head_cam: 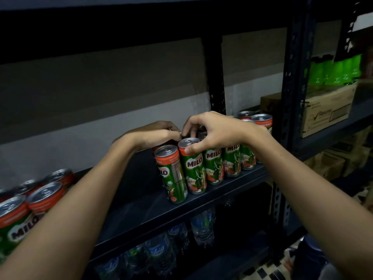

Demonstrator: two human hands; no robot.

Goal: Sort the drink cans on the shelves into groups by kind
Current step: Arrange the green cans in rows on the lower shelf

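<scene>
A row of green and orange Milo cans (214, 164) stands along the front of the dark shelf (153, 209). My right hand (214, 132) arches over the row, its thumb pressed on the orange collar of one Milo can (191, 168) and its fingers curled over can tops behind. My left hand (155, 134) reaches behind the leftmost front can (173, 176), fingers curled round a can that the hand mostly hides. A second group of Milo cans (30, 201) stands at the shelf's left end. More orange-topped cans (260, 120) stand at the right rear.
Water bottles (179, 239) fill the shelf below. Dark perforated uprights (292, 77) frame the bay. To the right sit a cardboard box (327, 112) and green bottles (335, 71). Bare shelf surface lies between the two can groups.
</scene>
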